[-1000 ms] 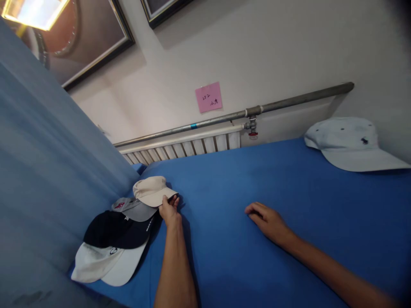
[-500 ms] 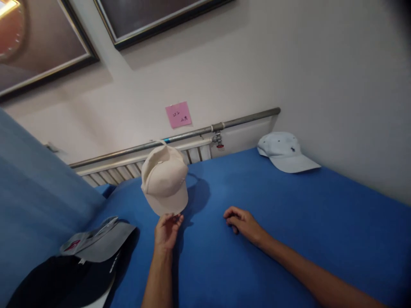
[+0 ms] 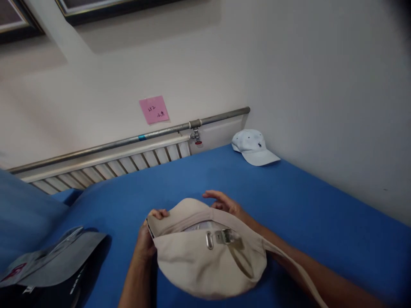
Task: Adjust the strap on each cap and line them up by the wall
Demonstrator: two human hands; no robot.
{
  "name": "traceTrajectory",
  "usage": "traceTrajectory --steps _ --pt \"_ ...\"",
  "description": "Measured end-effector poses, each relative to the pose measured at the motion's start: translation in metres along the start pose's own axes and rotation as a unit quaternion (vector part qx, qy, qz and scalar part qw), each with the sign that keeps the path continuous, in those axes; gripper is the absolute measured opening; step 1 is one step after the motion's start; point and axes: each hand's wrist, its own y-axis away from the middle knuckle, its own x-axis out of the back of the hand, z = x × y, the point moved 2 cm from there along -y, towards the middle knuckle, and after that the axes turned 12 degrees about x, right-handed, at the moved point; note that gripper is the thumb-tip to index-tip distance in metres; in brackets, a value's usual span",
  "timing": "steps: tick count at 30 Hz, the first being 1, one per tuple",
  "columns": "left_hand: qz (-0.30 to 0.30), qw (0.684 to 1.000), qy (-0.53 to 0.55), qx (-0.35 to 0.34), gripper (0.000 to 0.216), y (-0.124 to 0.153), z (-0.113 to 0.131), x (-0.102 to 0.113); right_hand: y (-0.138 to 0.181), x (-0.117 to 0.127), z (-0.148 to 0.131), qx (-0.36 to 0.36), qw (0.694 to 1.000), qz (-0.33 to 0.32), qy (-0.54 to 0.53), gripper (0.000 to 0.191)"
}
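Observation:
A beige baseball cap [image 3: 199, 261] is held up in front of me, its back turned toward me so that the strap, metal buckle and eyelet show. My left hand [image 3: 146, 239] is closed on the left edge of the cap, its fingers curled over the rim. Behind the cap's right part is my right hand [image 3: 225, 202], partly hidden, with the index finger stretched out and the other fingers loosely bent. Whether it touches the cap I cannot tell. A long loose strap end hangs off the cap to the lower right, across my right forearm.
A white cap [image 3: 253, 147] lies at the far right corner of the blue-covered surface [image 3: 180, 179]. At the left are a grey cap [image 3: 61, 259] and a dark cap [image 3: 69, 295]. Behind run a radiator [image 3: 128, 162] and pipe [image 3: 112, 146]; a pink note [image 3: 154, 110] is on the wall.
The beige cap has come closer to me and turned from its front to its back, still in my left hand. My right hand has moved behind it. The view has shifted right.

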Motion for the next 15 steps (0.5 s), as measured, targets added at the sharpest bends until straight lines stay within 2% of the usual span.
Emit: traceTrajectory --steps 4,7,9,12,15 --pt "-0.036 0.998 0.05 0.015 0.023 -0.002 0.001 -0.001 0.004 -0.006 -0.015 0.083 0.989 -0.103 0.068 0.023" --pt "-0.004 0.997 0.064 0.035 0.01 -0.002 0.003 -0.002 0.003 -0.006 -0.004 0.092 0.982 -0.133 0.101 0.009" --pt "0.05 0.996 0.05 0.063 0.013 -0.002 0.004 -0.003 0.004 -0.006 0.008 0.088 0.982 -0.112 0.12 0.009" --pt "0.108 0.99 0.032 0.085 0.035 -0.003 0.006 -0.005 0.006 -0.005 0.019 0.09 0.986 -0.055 0.127 0.008" --pt "0.139 0.99 -0.01 0.026 0.042 0.0 0.008 -0.006 0.006 -0.003 0.021 0.081 0.989 0.002 0.127 0.004"
